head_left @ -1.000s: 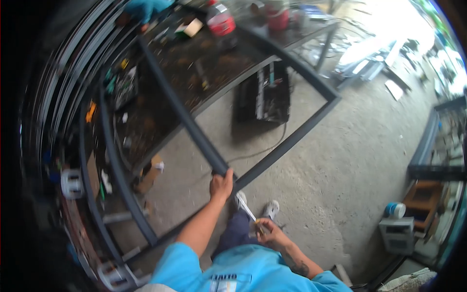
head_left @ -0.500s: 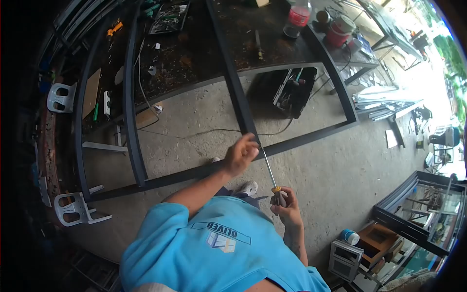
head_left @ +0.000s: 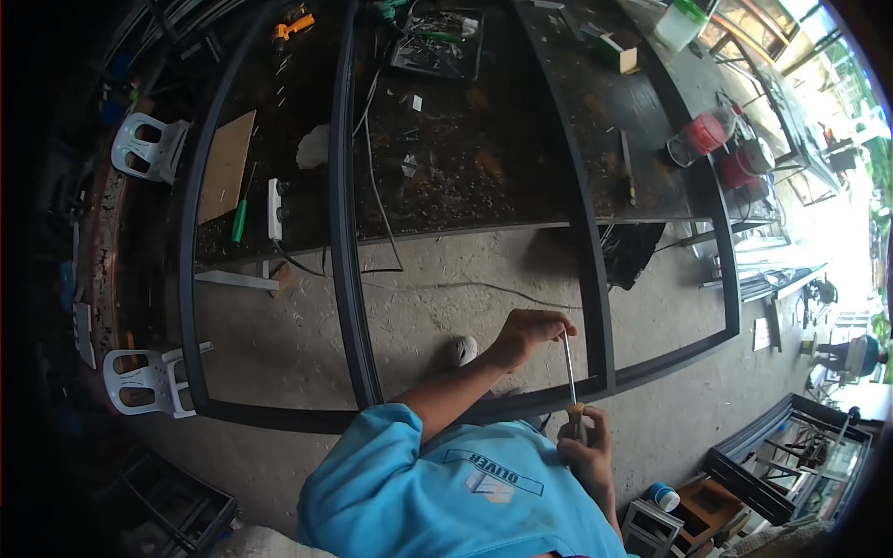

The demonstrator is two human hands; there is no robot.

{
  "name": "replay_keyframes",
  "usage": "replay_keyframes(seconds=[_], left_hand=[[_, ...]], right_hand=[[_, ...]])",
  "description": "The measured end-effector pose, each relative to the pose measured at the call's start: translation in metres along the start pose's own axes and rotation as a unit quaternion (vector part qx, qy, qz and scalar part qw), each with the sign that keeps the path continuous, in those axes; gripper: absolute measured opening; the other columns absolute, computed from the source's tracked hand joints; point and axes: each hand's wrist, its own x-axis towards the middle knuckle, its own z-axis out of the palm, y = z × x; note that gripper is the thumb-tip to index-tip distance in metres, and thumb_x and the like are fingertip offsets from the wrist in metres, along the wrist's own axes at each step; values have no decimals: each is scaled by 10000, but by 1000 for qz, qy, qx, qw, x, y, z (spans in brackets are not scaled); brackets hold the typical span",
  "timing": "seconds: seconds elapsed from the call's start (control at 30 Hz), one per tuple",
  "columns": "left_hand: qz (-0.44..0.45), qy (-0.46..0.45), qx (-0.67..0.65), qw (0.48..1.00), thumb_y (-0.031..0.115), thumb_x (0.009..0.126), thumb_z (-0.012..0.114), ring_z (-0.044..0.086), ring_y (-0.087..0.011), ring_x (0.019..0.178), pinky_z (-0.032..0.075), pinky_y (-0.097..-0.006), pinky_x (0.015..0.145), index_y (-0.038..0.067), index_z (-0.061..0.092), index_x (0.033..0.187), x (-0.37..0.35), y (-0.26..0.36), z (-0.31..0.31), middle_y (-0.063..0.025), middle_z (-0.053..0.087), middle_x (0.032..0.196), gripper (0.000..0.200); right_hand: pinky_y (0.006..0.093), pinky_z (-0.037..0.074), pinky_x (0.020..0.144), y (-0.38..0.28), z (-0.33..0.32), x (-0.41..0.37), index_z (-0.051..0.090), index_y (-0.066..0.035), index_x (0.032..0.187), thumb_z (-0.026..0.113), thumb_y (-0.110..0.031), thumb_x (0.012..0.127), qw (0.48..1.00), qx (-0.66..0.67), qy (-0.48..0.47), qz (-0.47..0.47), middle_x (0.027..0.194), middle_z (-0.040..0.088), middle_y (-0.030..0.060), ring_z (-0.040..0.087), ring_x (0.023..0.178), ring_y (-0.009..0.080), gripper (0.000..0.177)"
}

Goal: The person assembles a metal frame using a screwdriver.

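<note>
A large dark metal frame (head_left: 344, 232) lies from the workbench (head_left: 465, 177) out over the concrete floor; its near rail runs just in front of my body. My right hand (head_left: 586, 448) grips the yellow-and-black handle of a screwdriver (head_left: 568, 372) that points up towards the frame's upright bar. My left hand (head_left: 528, 337) is curled with its fingertips pinched on the top of the screwdriver's shaft, just left of that bar. What the tip touches is hidden by my fingers.
On the bench lie a white power strip (head_left: 275, 209), a green screwdriver (head_left: 240, 219), a board (head_left: 226, 166), a tool tray (head_left: 437, 42) and red containers (head_left: 707, 135). White plastic chairs (head_left: 149, 381) stand at the left. A cable (head_left: 484, 288) crosses the floor.
My left hand has let go of the frame's corner and moved onto the screwdriver shaft. My right hand raised the screwdriver upright. My head has turned, so the frame and bench shifted in view.
</note>
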Motion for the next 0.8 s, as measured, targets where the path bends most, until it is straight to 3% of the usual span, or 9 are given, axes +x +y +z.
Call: replay_keyframes(seconds=[0.07, 0.1, 0.17, 0.33, 0.4, 0.47, 0.67, 0.73, 0.8], left_hand=[[45, 38, 113, 992, 109, 873, 621, 659, -193, 852, 508, -323, 790, 10, 689, 954, 8, 12, -15, -94, 693, 883, 145], [46, 41, 109, 992, 109, 873, 621, 659, -193, 852, 508, -323, 790, 10, 689, 954, 13, 22, -23, -94, 693, 883, 145], [165, -12, 364, 917, 102, 854, 629, 657, -168, 779, 509, -316, 735, 43, 704, 914, 22, 42, -39, -75, 698, 846, 113], [344, -9, 520, 782, 146, 857, 649, 635, -118, 729, 488, -268, 660, 60, 678, 806, 72, 66, -95, -32, 666, 734, 104], [226, 145, 376, 887, 260, 860, 662, 629, -129, 686, 484, -303, 638, 54, 650, 786, 96, 79, -117, -45, 665, 723, 219], [139, 197, 441, 865, 358, 835, 690, 621, -151, 661, 480, -304, 621, 40, 599, 743, 124, 108, -141, -56, 621, 668, 344], [246, 249, 574, 740, 259, 813, 684, 643, -256, 757, 489, -365, 692, 17, 608, 779, 242, 178, -214, -127, 642, 755, 256], [277, 272, 610, 691, 233, 794, 684, 625, -297, 798, 488, -387, 712, 12, 611, 785, 273, 197, -231, -144, 629, 792, 233], [293, 305, 665, 616, 191, 780, 674, 595, -344, 884, 487, -415, 769, 3, 613, 837, 302, 217, -245, -173, 594, 938, 206]], right_hand=[[231, 431, 476, 18, 4, 20, 513, -44, 1172, 723, 65, 663, 808, -477, 99, -332, 822, 619, 118, 566, 586, 140, 561], [234, 433, 474, 6, 14, 20, 515, -39, 1170, 718, 67, 671, 944, -265, 75, -181, 824, 626, 119, 572, 589, 141, 549], [236, 433, 463, -29, 31, 19, 508, -25, 1178, 716, 53, 691, 986, 148, -17, 78, 821, 633, 118, 583, 596, 135, 535], [245, 472, 527, -67, 64, 76, 585, 2, 1110, 738, -10, 705, 962, -262, 35, -65, 801, 660, 103, 627, 636, 146, 434], [282, 520, 606, -97, 78, 114, 634, -2, 1044, 723, 2, 687, 795, -545, 50, -260, 801, 677, 118, 672, 703, 182, 368], [323, 543, 670, -154, 141, 140, 655, -8, 997, 704, -9, 682, 745, -600, 75, -282, 816, 677, 144, 695, 752, 231, 319], [368, 556, 640, -201, 215, 264, 694, -43, 862, 612, -37, 710, 584, -753, 8, -303, 776, 679, 141, 689, 716, 294, 173], [368, 562, 622, -187, 233, 298, 695, -51, 743, 597, -35, 701, 435, -865, -78, -236, 737, 672, 144, 688, 705, 303, 108], [362, 566, 612, -183, 252, 298, 680, -35, 683, 610, -39, 706, 458, -857, -64, -229, 713, 665, 150, 689, 694, 298, 73]])
